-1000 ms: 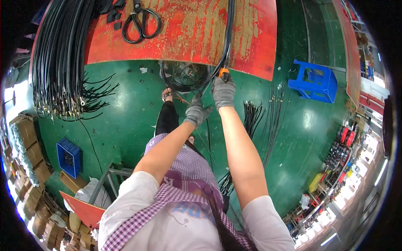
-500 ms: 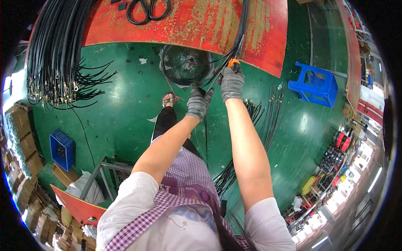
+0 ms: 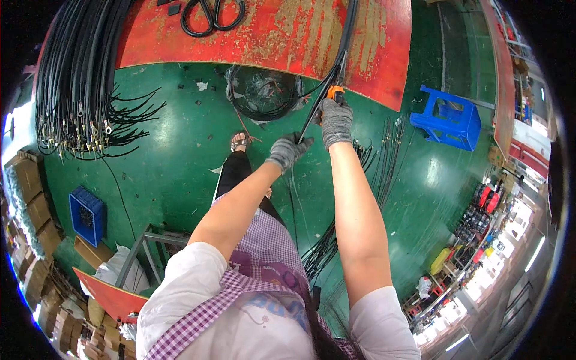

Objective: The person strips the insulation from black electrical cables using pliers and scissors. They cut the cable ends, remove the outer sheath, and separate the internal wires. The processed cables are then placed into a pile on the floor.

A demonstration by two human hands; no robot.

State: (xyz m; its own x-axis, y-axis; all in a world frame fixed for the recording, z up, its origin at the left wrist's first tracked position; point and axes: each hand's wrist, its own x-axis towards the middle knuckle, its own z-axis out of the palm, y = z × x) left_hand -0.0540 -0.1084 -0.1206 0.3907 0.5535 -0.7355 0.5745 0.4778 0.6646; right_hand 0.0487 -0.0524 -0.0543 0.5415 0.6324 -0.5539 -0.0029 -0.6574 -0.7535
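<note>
Both of my hands wear grey knitted gloves. My left hand [image 3: 289,150] is closed round the lower end of black cables [image 3: 311,113], which slant up over the table edge. Just to its right, my right hand [image 3: 337,124] is wrapped round an orange-and-black hand tool [image 3: 336,92], whose orange end sticks out above the fist beside the cables. The rest of the tool is hidden by the glove, so its exact kind is unclear. Thin strands hang below my left hand. Upward, the cables run across the worn red tabletop [image 3: 270,36].
Many black cables with metal end lugs [image 3: 78,78] hang at the left. Black-handled scissors [image 3: 213,17] lie on the table. A coil of black cable [image 3: 264,99] sits on the green floor below. A blue stool [image 3: 447,120] stands right; a blue crate [image 3: 87,216] is at left.
My left hand has slid slightly down along the cables, its fingers now wrapped closer round them. My right hand stays by the table edge with the tool, shifting only slightly.
</note>
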